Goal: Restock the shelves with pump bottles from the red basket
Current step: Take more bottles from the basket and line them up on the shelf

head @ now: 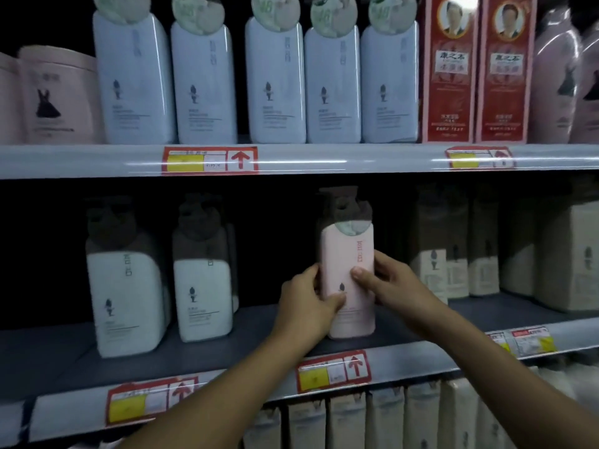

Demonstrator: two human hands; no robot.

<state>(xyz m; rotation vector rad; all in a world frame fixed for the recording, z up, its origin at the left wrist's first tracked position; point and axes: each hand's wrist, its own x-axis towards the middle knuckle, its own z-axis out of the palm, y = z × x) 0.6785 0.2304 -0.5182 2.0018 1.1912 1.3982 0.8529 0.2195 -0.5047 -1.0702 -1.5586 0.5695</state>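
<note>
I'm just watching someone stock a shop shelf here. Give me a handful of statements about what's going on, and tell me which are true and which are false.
1. Both hands hold the pink pump bottle. True: the left hand grips its left side and the right hand its right.
2. The pink bottle is on the top shelf. False: it stands on the middle shelf.
3. Two white pump bottles stand to the left of the pink one on the same shelf. True.
4. The red boxes sit below the pink bottle. False: they are on the shelf above, to the right.
5. The red basket is beside the hands. False: no basket is in view.
</note>
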